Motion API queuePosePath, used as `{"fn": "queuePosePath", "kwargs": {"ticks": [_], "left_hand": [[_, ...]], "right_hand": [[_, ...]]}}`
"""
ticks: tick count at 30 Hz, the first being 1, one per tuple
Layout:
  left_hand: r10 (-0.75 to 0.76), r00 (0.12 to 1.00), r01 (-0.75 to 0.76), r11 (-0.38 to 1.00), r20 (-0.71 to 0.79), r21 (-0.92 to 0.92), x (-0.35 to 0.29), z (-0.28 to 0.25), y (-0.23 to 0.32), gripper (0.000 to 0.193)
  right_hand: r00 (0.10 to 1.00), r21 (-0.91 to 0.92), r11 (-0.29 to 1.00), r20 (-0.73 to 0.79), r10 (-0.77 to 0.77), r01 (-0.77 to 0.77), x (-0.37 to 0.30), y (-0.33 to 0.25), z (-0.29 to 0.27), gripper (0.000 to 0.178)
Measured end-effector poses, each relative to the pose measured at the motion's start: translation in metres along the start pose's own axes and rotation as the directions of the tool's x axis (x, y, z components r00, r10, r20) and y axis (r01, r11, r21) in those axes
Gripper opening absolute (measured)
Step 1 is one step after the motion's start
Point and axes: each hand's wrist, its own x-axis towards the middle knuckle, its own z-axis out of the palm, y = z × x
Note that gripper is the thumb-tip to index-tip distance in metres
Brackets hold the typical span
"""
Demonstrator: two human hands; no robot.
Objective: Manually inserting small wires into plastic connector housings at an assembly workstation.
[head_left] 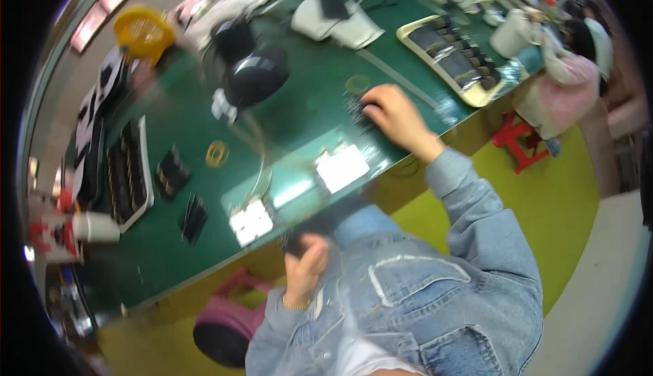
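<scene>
My left hand (307, 267) is closed round a small dark piece (292, 240), blurred, just off the table's near edge. Over the green table, my right hand (396, 119) reaches to a small heap of dark bits (356, 109); its fingers are curled together there, and what they pinch, if anything, is hidden. Between my hands, a clear plate (292, 189) lies along the near edge. It bears a white block-like fixture (252, 223) at its left end and a second white fixture (342, 168) at its right. A yellowish ring (358, 84) lies beyond my right fingers.
A black lamp head (257, 76) stands over the table (306, 114). Trays of dark parts lie at left (144, 172) and far right (411, 32). A tape roll (217, 153), dark pieces (194, 219) and a yellow basket (143, 30) are leftward. Another person (564, 100) sits at right.
</scene>
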Motion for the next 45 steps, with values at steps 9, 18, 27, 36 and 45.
{"fn": "queuePosePath", "kwargs": {"ticks": [9, 18, 27, 36, 45], "left_hand": [[-0.299, 0.925, 0.256, 0.946, 0.236, 0.198, -0.009, 0.005, -0.009, 0.025], [-0.455, 0.868, 0.407, 0.882, 0.201, 0.238, 0.001, 0.026, -0.007, 0.018], [-0.613, 0.783, 0.619, 0.747, -0.109, 0.242, -0.001, 0.013, -0.009, 0.048], [-0.355, 0.935, 0.353, 0.929, -0.010, 0.111, 0.000, 0.019, -0.024, 0.025], [0.323, 0.941, -0.279, 0.568, 0.102, 0.774, 0.001, -0.034, -0.058, 0.026]], "right_hand": [[0.931, 0.830, 0.507, 0.341, -0.131, -0.233, -0.045, -0.153, -0.009, 0.024], [0.862, 0.858, 0.458, 0.399, -0.312, -0.232, -0.078, -0.164, 0.022, 0.025], [0.910, 0.725, 0.592, 0.413, 0.037, -0.353, -0.106, -0.164, 0.008, 0.025], [0.840, 0.734, 0.411, 0.502, 0.207, -0.540, -0.121, -0.174, 0.021, 0.034], [0.702, 0.705, 0.082, 0.675, 0.227, -0.704, -0.104, -0.187, 0.021, 0.032]]}}
